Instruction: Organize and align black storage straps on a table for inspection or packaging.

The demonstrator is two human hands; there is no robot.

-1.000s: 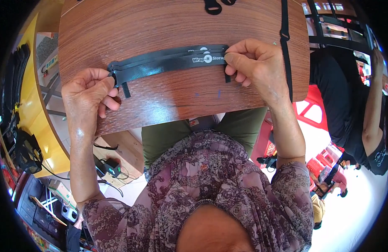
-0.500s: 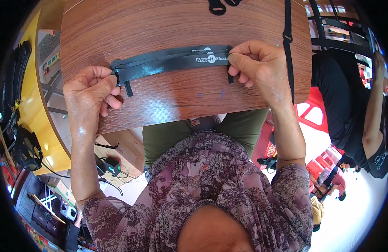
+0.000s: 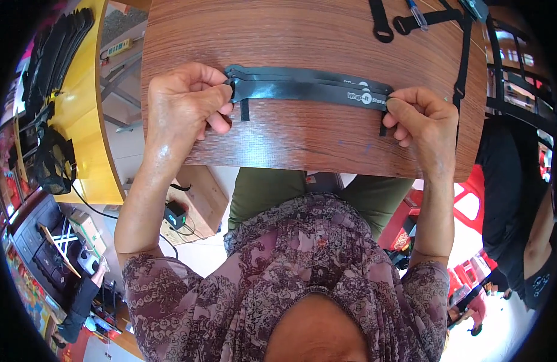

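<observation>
Several black storage straps [image 3: 296, 90] lie fanned one over another across the wooden table, with pale print near their right end. My left hand [image 3: 185, 99] pinches their left end, where rounded loop ends show, between thumb and fingers. At the right end, my right hand [image 3: 428, 120] grips the straps between thumb and forefinger. A short dark tab [image 3: 245, 110] hangs below the straps beside my left fingers. Another tab [image 3: 383, 125] shows by my right fingertips. The straps stretch nearly straight between both hands.
Loose black straps [image 3: 382, 27] and a blue pen [image 3: 418, 15] lie at the table's far right. A long strap [image 3: 463, 66] runs down its right side. To the left stands a yellow table [image 3: 88, 151] bearing dark straps [image 3: 60, 51]. A person in black [image 3: 510, 193] is at the right.
The whole view has shifted, so table, straps and hands sit farther right in the picture. More loose straps and the pen have come into view. Both hands keep their hold.
</observation>
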